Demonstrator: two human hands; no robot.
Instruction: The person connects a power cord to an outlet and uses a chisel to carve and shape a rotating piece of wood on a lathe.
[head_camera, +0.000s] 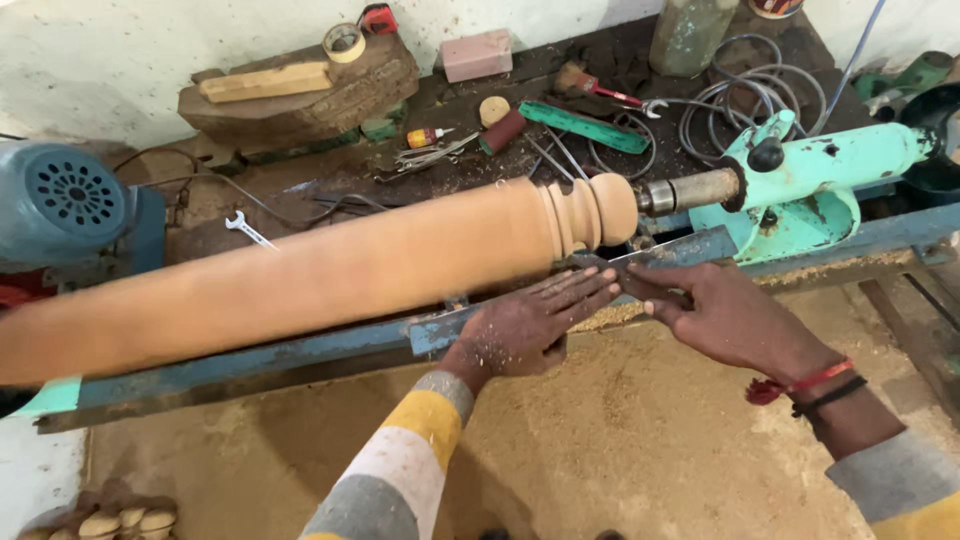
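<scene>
Spindle on lathe: beads cut at tailstock end, long shaft plain; left hand flat, unclenched, on tool rest, right hand pinching chisel.

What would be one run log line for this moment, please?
left hand: flat on tool rest | right hand: fingertips on dark tool | wooden spindle: mounted on lathe, blurred | tailstock: at right end
</scene>
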